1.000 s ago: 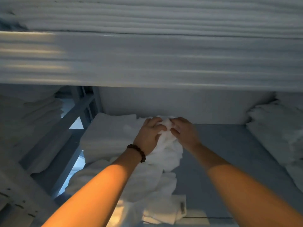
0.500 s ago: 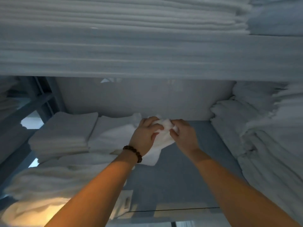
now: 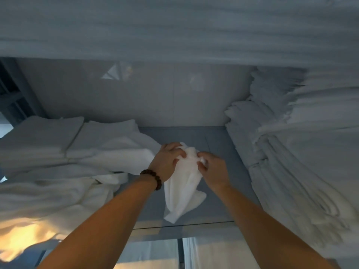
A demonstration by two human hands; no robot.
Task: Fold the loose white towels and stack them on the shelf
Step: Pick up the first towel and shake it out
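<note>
A loose white towel (image 3: 182, 193) hangs bunched over the grey shelf (image 3: 217, 140), held up at its top edge by both hands. My left hand (image 3: 167, 164), with a dark bead bracelet on the wrist, grips the towel's upper left part. My right hand (image 3: 212, 169) pinches the upper right part between thumb and fingers. The towel's lower end dangles near the shelf's front edge. Folded white towels (image 3: 58, 136) lie in two low stacks at the left back of the shelf.
A heap of loose white towels (image 3: 48, 195) spreads over the shelf's left front. A tall slanting stack of folded towels (image 3: 287, 152) fills the right side. Another shelf loaded with towels (image 3: 174, 32) runs overhead. Bare shelf surface lies between the piles.
Both hands have lifted the towel off the left pile and carried it right, over the bare middle of the shelf. It now hangs free. The camera has turned right.
</note>
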